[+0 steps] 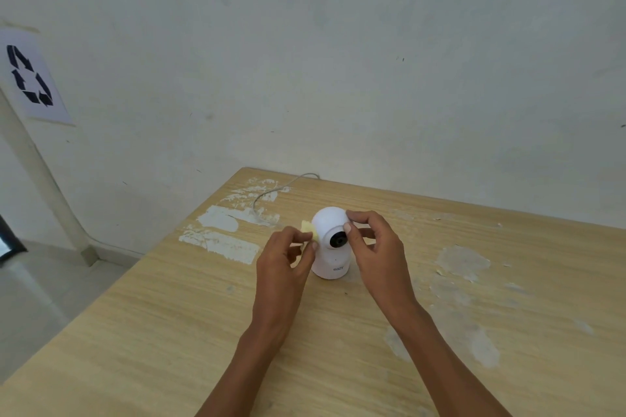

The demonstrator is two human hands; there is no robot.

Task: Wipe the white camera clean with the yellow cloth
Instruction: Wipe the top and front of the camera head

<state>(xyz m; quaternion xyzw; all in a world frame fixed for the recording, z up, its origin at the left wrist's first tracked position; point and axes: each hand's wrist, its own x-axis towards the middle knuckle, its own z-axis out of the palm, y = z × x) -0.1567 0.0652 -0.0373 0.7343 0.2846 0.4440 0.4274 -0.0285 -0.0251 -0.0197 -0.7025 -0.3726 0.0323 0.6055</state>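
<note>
A small white camera (330,247) with a round head and dark lens stands upright on the wooden table (169,332), lens facing me. My left hand (283,259) pinches a small yellow cloth (310,230) and presses it against the left side of the camera's head. My right hand (376,240) grips the right side of the head with thumb and fingers, steadying it. Part of the cloth is hidden inside my left fingers.
A white cable (271,195) runs from behind the camera to the table's far edge by the wall. White paint patches (220,237) mark the tabletop. The table's left edge drops to the floor. A recycling sign (32,78) hangs on the wall at left.
</note>
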